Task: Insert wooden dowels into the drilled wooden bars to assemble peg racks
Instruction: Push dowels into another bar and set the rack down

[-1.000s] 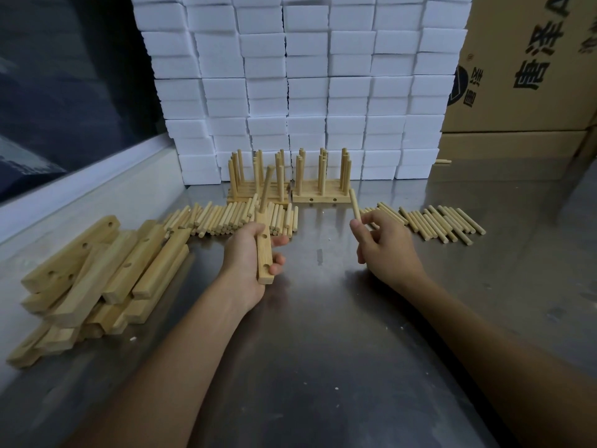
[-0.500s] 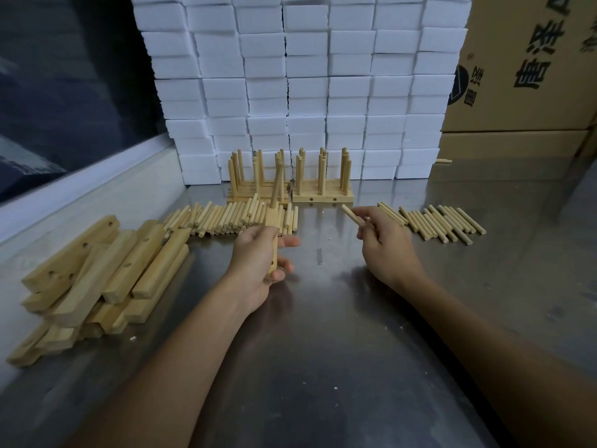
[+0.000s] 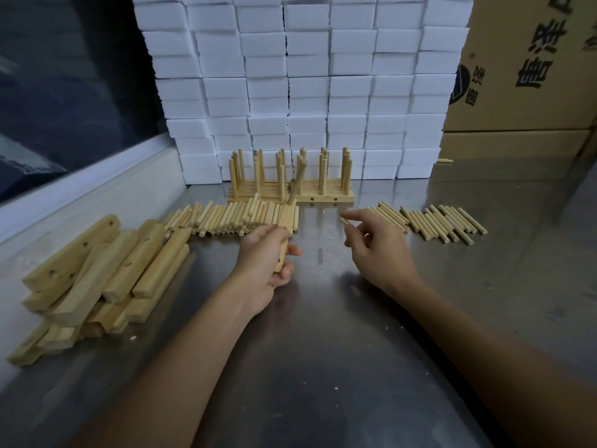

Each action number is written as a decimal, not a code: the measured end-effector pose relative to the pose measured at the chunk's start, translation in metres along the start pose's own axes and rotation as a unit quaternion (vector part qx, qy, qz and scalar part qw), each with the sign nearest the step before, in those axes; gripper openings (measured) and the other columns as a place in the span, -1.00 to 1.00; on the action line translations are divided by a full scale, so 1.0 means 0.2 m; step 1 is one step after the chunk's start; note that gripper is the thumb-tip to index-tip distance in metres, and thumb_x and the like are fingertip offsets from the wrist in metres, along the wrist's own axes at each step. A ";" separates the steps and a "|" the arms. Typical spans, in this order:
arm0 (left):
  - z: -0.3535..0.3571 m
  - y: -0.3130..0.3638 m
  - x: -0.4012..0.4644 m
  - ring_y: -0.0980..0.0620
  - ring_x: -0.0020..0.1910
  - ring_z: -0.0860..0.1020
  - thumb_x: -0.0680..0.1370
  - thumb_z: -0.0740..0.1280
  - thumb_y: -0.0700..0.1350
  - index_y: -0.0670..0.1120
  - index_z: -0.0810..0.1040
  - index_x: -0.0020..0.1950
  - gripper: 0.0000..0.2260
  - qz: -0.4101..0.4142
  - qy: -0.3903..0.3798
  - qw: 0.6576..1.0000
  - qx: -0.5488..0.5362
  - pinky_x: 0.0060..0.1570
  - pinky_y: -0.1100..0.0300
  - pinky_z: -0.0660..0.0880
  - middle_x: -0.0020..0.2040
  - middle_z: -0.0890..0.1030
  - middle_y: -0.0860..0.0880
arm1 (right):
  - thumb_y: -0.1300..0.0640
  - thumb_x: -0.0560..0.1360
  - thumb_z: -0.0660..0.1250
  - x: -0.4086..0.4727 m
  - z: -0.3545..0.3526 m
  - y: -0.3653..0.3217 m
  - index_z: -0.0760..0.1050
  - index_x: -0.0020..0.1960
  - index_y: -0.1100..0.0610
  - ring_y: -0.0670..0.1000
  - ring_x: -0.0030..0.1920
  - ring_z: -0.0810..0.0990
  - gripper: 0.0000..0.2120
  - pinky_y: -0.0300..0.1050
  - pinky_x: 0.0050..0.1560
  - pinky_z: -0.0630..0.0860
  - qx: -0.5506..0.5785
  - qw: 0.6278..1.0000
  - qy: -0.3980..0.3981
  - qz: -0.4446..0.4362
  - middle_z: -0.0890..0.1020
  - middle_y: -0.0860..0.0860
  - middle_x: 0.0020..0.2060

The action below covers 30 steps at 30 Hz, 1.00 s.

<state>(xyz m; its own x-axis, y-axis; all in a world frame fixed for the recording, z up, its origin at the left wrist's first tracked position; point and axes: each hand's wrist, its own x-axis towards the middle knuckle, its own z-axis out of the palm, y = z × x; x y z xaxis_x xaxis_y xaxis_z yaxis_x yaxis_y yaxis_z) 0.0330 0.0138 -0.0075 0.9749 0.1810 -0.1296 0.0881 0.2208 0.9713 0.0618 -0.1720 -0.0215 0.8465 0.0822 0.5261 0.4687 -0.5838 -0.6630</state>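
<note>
Holding a drilled wooden bar (image 3: 285,236) upright-tilted above the bench (image 3: 323,350), the left hand (image 3: 265,263) grips it, one dowel (image 3: 297,185) already standing in its far end. The right hand (image 3: 371,244) pinches a second dowel (image 3: 344,220) just beside. Doing this well likely means steadying the bar, lining the dowel straight over an open hole, then pressing squarely. The bar is pale, smooth, rectangular wood with round holes.
</note>
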 end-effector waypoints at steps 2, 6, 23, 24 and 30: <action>0.02 0.00 0.00 0.06 -0.62 0.30 0.62 0.21 -0.25 -0.19 0.46 0.09 -0.92 -0.002 -0.013 1.000 -0.003 -0.67 0.33 0.11 -0.25 0.56 -0.15 | 0.11 0.62 0.29 0.00 0.00 -0.01 0.55 0.29 0.03 -0.14 -0.19 0.62 -0.74 -0.42 -0.15 0.48 0.003 1.000 0.007 -0.007 0.64 -0.10 -0.22; 0.04 -0.01 -0.01 0.04 -0.60 0.33 0.60 0.17 -0.32 -0.22 0.45 0.13 -0.86 -0.010 -0.046 0.999 -0.023 -0.67 0.33 0.11 -0.27 0.59 -0.15 | 0.08 0.57 0.37 -0.01 0.02 -0.03 0.62 0.16 0.04 -0.18 -0.23 0.62 -0.82 -0.45 -0.23 0.48 0.003 0.999 0.021 -0.028 0.66 -0.13 -0.24; 0.07 -0.07 -0.04 0.09 -0.47 0.36 0.61 0.25 -0.30 0.13 0.58 0.17 -0.66 0.096 -0.085 0.988 0.085 -0.56 0.28 0.23 -0.27 0.49 -0.04 | 0.10 0.57 0.38 -0.01 0.00 -0.11 0.66 0.14 0.09 -0.11 -0.09 0.65 -0.81 -0.06 -0.02 0.62 -0.077 0.986 -0.028 -0.144 0.71 -0.08 -0.08; 0.07 -0.07 -0.05 0.09 -0.47 0.35 0.61 0.24 -0.30 0.19 0.59 0.09 -0.63 0.107 -0.087 0.986 0.090 -0.55 0.27 0.23 -0.28 0.44 -0.05 | 0.10 0.57 0.37 -0.01 0.00 -0.11 0.66 0.14 0.10 -0.08 -0.10 0.66 -0.81 -0.03 -0.04 0.62 -0.093 0.983 -0.028 -0.158 0.71 -0.06 -0.08; 0.09 -0.07 -0.08 0.03 -0.41 0.31 0.61 0.23 -0.30 0.27 0.61 -0.03 -0.57 0.141 -0.089 0.979 0.118 -0.51 0.25 0.25 -0.37 0.33 -0.02 | 0.17 0.57 0.35 -0.02 0.00 -0.13 0.67 0.08 0.18 0.04 -0.25 0.65 -0.84 0.07 -0.18 0.59 -0.136 0.972 -0.017 -0.189 0.72 0.03 -0.20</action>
<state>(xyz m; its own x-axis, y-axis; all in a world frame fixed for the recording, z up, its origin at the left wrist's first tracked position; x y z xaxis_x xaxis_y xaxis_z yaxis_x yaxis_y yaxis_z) 0.0205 -0.0091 -0.0148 0.9854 0.0293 0.1675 -0.1661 -0.0451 0.9851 0.0467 -0.1570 -0.0069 0.6370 0.3553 0.6841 0.6670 -0.6988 -0.2582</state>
